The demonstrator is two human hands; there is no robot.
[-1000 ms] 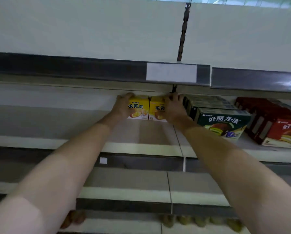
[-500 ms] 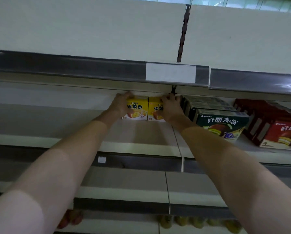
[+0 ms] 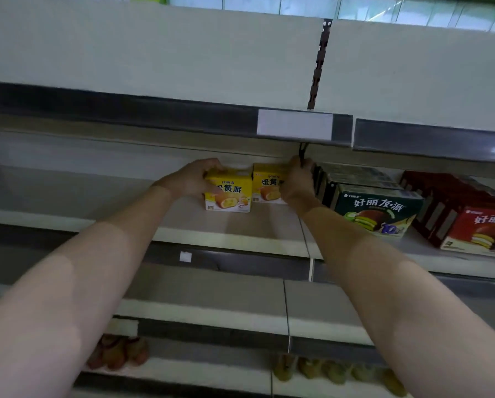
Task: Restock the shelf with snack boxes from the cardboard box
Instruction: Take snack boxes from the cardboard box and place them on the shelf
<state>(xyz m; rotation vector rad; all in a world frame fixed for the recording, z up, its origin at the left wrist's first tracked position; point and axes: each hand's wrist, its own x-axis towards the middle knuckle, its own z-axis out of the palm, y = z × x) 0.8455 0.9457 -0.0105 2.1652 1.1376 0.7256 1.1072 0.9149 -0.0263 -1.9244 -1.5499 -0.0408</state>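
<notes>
- Left yellow snack box (image 3: 229, 193): upright on the shelf (image 3: 68, 196), printed front facing out, cake picture under blue characters; gripped at its left top corner by the left hand (image 3: 191, 179).
- Right yellow snack box (image 3: 268, 183): upright, just beside the first, set slightly further back; right part covered by the right hand (image 3: 298, 182).

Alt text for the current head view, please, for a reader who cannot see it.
Both hands hold yellow snack boxes side by side on a shelf: left hand on the left box, right hand on the right box. Green boxes and red boxes stand further right.
</notes>
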